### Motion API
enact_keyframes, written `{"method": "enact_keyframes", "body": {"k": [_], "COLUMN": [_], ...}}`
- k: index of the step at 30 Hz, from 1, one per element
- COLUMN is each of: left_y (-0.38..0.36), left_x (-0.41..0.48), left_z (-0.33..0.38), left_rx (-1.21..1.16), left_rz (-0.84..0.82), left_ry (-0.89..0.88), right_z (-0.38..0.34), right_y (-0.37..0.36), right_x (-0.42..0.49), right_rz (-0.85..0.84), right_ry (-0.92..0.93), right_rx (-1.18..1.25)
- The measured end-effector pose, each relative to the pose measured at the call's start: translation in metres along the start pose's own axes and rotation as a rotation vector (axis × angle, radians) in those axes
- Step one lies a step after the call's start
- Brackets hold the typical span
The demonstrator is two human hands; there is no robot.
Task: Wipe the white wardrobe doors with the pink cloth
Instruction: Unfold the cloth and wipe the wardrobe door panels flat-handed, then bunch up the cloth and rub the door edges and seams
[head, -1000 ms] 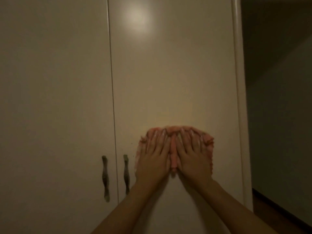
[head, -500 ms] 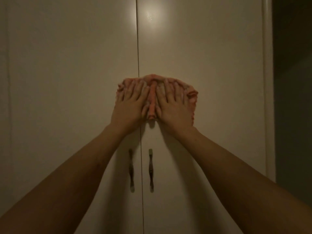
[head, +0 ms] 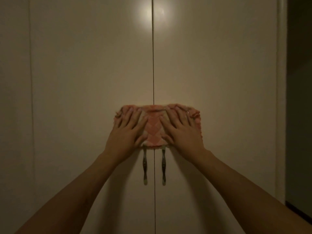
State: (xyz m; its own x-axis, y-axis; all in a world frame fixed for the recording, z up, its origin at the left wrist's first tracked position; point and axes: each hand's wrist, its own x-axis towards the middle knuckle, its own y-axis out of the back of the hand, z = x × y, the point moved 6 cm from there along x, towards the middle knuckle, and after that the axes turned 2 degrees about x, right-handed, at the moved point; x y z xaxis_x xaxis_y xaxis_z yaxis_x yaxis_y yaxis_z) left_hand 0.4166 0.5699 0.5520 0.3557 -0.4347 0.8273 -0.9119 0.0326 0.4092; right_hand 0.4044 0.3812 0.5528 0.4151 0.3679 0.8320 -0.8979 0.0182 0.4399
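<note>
The pink cloth lies spread flat against the white wardrobe, straddling the seam between the left door and the right door. My left hand presses its left part with straight, spread fingers. My right hand presses its right part the same way. A strip of cloth shows between the two hands. The cloth's lower edge covers the tops of the two metal handles.
A further wardrobe panel runs down the left. The wardrobe's right edge strip borders a dark wall and dark floor at lower right. A lamp glare sits high on the seam.
Both hands slid the cloth left onto the seam and then down onto the handle tops. The hands have moved apart, and the cloth between them has flattened out.
</note>
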Motion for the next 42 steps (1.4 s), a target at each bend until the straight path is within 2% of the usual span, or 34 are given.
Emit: {"method": "enact_keyframes", "body": {"k": [10,19,29,37,40,42], "left_y": [-0.014,-0.006,0.026,0.029,0.030,0.031], "left_x": [-0.027,-0.005,0.041,0.018,0.002,-0.005], "left_z": [0.004,-0.027,-0.079,-0.049,-0.032,-0.024], "left_rx": [0.021,0.034,-0.015,-0.066,-0.135,-0.256], "left_rz": [0.006,0.045,0.048,0.093,0.119,0.155], "left_ry": [-0.046,-0.006,0.135,0.228,0.259,0.305], "right_z": [-0.002,-0.008,-0.041,-0.059,-0.064,-0.072], "right_y": [-0.011,0.010,0.048,0.038,0.038,0.034], "right_x": [-0.021,0.028,0.094,0.063,0.049,0.043], "right_rz": [-0.022,-0.080,0.000,0.098,0.180,0.101], "right_ry": [0.047,0.120,-0.011,-0.136,-0.192,-0.214], "right_rx": [0.012,-0.002,0.116,0.086,0.241,0.359]}}
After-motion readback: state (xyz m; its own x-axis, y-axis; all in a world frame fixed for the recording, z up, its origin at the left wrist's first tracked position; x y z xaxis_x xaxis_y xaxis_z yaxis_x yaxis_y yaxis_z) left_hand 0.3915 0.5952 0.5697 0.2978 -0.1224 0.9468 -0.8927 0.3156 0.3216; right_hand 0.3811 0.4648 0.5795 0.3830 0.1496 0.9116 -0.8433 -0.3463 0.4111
